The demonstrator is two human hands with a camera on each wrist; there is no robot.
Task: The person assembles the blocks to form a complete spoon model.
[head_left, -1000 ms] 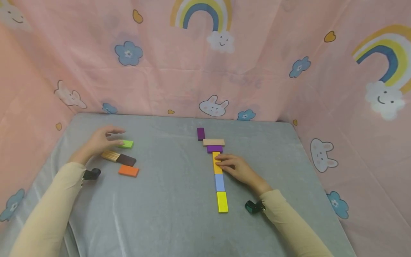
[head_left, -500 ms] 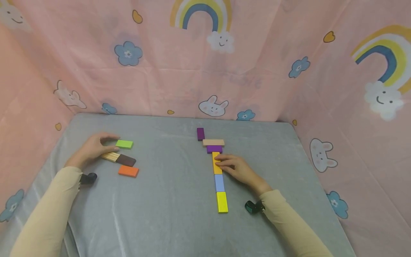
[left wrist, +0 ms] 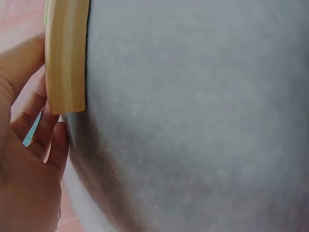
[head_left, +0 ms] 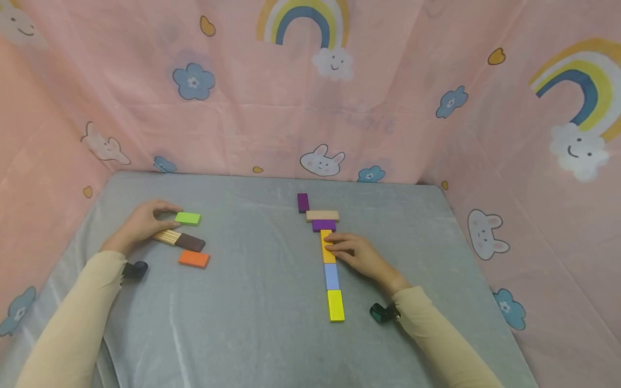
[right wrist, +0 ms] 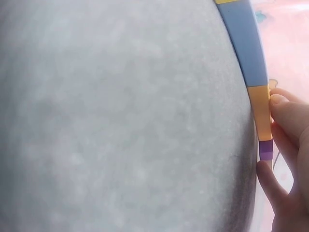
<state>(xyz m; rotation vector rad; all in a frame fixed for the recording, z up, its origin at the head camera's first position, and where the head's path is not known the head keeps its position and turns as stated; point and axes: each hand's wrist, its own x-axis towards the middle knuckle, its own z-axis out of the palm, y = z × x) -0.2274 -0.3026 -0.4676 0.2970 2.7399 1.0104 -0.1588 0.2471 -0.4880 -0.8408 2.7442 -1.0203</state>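
At the table's left, my left hand (head_left: 143, 223) has its thumb and forefinger about the left end of a lime-green block (head_left: 188, 218), pinching it. Just in front lies a light wooden block (head_left: 167, 237), large in the left wrist view, against a dark brown block (head_left: 191, 242). My right hand (head_left: 364, 258) rests loosely with thumb and forefinger on an orange-yellow block (head_left: 327, 256). That block forms a line with a blue block (head_left: 332, 277) and a bright yellow block (head_left: 335, 306). Behind it sits a purple block (head_left: 323, 226), seen small in the right wrist view.
A tan block (head_left: 322, 216) lies crosswise behind the line, with a dark purple block (head_left: 303, 203) farther back. An orange block (head_left: 194, 259) lies before the brown one. Grey cloth (head_left: 252, 323) covers the table; a pink printed curtain (head_left: 233, 124) encloses its back and sides.
My left hand has drawn back to the left, from reaching over the lime-green block to its left end, where it now stays. The right hand has not visibly moved.
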